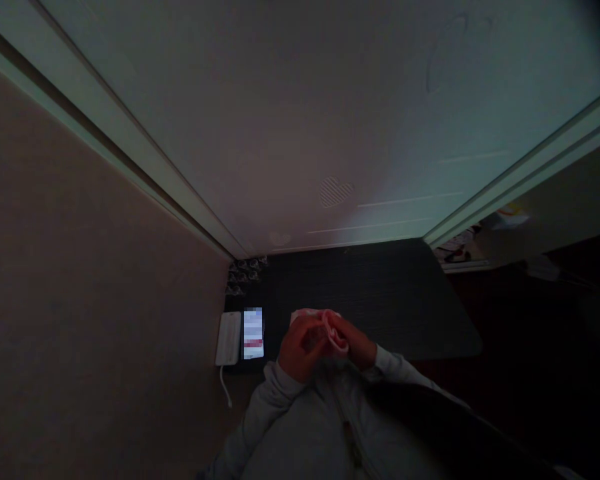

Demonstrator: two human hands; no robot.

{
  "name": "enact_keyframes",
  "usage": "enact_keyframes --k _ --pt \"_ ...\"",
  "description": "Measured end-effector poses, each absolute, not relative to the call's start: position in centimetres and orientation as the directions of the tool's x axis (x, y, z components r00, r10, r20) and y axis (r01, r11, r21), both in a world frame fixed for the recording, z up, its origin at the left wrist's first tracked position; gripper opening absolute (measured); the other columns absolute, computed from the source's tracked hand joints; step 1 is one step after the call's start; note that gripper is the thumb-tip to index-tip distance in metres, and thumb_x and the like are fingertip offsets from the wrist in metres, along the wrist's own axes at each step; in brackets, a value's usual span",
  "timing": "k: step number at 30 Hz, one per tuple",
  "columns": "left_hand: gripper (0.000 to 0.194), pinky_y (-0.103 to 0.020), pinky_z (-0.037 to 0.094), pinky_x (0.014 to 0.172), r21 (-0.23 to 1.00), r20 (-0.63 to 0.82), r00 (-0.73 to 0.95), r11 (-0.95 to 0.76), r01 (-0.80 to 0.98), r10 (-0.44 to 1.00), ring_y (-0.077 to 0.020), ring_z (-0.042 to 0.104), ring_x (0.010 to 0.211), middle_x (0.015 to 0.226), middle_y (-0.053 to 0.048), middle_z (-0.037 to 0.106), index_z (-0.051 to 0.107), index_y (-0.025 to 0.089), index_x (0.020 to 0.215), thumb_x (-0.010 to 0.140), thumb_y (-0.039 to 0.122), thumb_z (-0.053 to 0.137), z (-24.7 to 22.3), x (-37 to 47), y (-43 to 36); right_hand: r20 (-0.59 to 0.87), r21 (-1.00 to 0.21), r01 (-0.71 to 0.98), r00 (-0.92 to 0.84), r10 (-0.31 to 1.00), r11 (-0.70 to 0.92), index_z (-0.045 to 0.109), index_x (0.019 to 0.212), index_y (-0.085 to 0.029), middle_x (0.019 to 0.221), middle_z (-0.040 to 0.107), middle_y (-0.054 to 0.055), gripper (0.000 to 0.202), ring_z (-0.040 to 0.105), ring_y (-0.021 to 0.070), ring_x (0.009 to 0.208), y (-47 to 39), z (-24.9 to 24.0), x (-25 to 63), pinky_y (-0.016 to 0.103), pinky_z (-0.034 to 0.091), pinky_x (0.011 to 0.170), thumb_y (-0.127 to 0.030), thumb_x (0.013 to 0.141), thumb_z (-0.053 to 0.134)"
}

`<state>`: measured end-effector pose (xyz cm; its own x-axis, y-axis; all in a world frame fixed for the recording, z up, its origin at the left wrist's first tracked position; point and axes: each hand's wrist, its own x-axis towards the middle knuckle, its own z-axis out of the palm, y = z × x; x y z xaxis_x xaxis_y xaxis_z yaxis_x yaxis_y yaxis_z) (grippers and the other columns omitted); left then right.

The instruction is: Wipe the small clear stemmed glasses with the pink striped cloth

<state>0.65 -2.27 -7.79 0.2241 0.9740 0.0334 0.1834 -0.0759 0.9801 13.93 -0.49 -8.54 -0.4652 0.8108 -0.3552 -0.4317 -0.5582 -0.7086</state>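
Note:
A bunched pink-and-white cloth [336,337] is between my two hands, close to my chest and above the near edge of a dark table. My left hand [299,347] has its fingers curled and pressed onto the cloth from the left. From the right, my right hand [359,341] grips the cloth's folded edge, which curls up over the fingers. Part of the cloth spreads flat beyond my hands. Dim light hides the fingertips and whatever the folds may contain.
The dark table [380,293] meets a white panel with heart shapes [336,191]. A lit phone [253,333] lies left of my hands, beside a white power strip [228,339] with a cable. Several small clear objects [245,272] stand in the back left corner. A wall rises on the left.

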Motion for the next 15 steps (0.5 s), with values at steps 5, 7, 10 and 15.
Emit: enact_keyframes --k 5,7,10,15 --pt "0.026 -0.037 0.041 0.084 0.973 0.004 0.216 -0.054 0.224 0.976 -0.0214 0.052 0.096 0.1 -0.008 0.058 0.054 0.019 0.097 0.072 0.027 0.056 -7.8 0.5 -2.3 -0.329 -0.734 -0.411 -0.482 0.812 -0.541 0.063 0.092 -0.02 0.094 0.064 0.004 0.029 0.057 0.0192 0.088 -0.5 -7.7 14.3 0.032 0.042 0.082 -0.037 0.07 0.056" --pt "0.026 -0.036 0.042 0.084 0.972 -0.014 0.205 -0.035 0.234 0.979 -0.0212 0.052 0.096 0.1 -0.009 0.057 0.053 0.018 0.097 0.072 0.026 0.056 -7.6 0.4 -2.3 -0.353 -0.741 -0.399 -0.453 0.819 -0.541 0.063 0.089 -0.021 0.091 0.065 0.004 0.029 0.057 0.0188 0.085 -0.6 -7.9 14.4 0.032 0.042 0.081 -0.038 0.066 0.06" --pt "0.027 -0.034 0.043 0.082 0.969 -0.006 0.209 -0.046 0.243 0.978 -0.0204 0.053 0.094 0.099 -0.008 0.056 0.052 0.018 0.097 0.072 0.025 0.056 -7.5 0.4 -2.2 -0.422 -0.714 -0.408 -0.398 0.814 -0.569 0.063 0.085 -0.019 0.083 0.065 0.003 0.034 0.058 0.0171 0.076 -0.9 -9.1 14.4 0.031 0.043 0.074 -0.042 0.059 0.066" --pt "0.03 -0.033 0.043 0.081 0.936 0.045 0.253 -0.13 0.328 0.966 -0.0195 0.053 0.093 0.099 -0.007 0.056 0.051 0.018 0.101 0.071 0.02 0.055 -7.0 0.5 -2.0 -0.466 -0.719 -0.387 -0.348 0.813 -0.577 0.061 0.081 -0.018 0.074 0.063 0.001 0.037 0.056 0.0134 0.066 -1.1 -10.4 14.3 0.028 0.043 0.066 -0.047 0.058 0.066"
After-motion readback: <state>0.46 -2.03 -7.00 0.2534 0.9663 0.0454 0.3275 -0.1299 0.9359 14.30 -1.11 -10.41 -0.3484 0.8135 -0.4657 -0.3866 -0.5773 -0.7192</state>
